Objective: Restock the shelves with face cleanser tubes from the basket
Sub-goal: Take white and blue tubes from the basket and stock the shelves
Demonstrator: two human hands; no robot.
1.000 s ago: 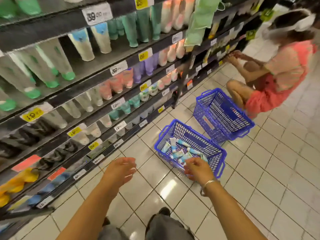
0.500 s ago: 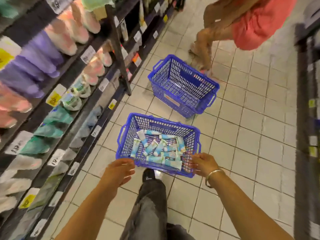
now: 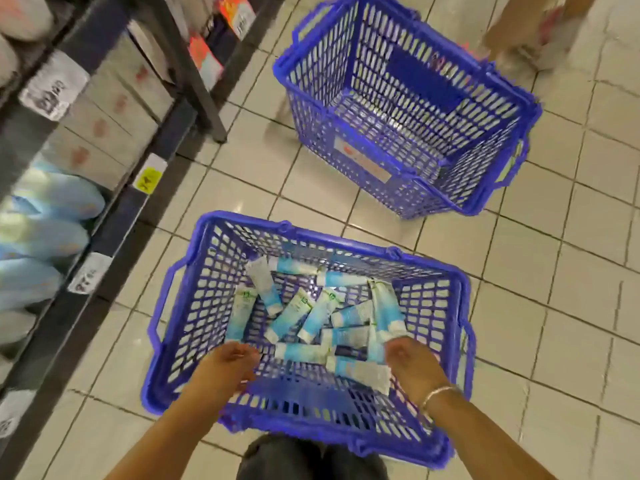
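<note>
1. Where the view looks straight down, dark trousers (image 3: 311, 460) fill the bottom edge, and both bare forearms reach forward from there over the near rim of a blue basket (image 3: 180, 344).
2. Left hand (image 3: 227, 367) hangs inside the basket at its near left, fingers loosely curled and holding nothing; its fingertips sit near one tube without plainly touching it.
3. Right hand (image 3: 414, 368) hangs at the near right, a thin bracelet (image 3: 438, 394) on its wrist. Its fingers point down among the tubes; motion blur hides whether they grip one, so I cannot tell.
4. Cleanser tubes (image 3: 313, 318), white and pale blue, lie loose and criss-crossed on the basket floor, some overlapping.
5. That basket stands on the cream tiled floor (image 3: 540, 323), just beside the shelves (image 3: 114, 216) on the left.
6. On the shelves, pale blue tubes (image 3: 48, 216) lie in a row, with white boxes (image 3: 107, 133) farther along and price tags (image 3: 149, 174) on the shelf edges.
7. Farther off, a second blue basket (image 3: 485, 188) stands tilted on the tiles, apart from the first, with nothing visible inside.
8. Beyond it, at the top right, another person's leg (image 3: 519, 32) shows, blurred.
</note>
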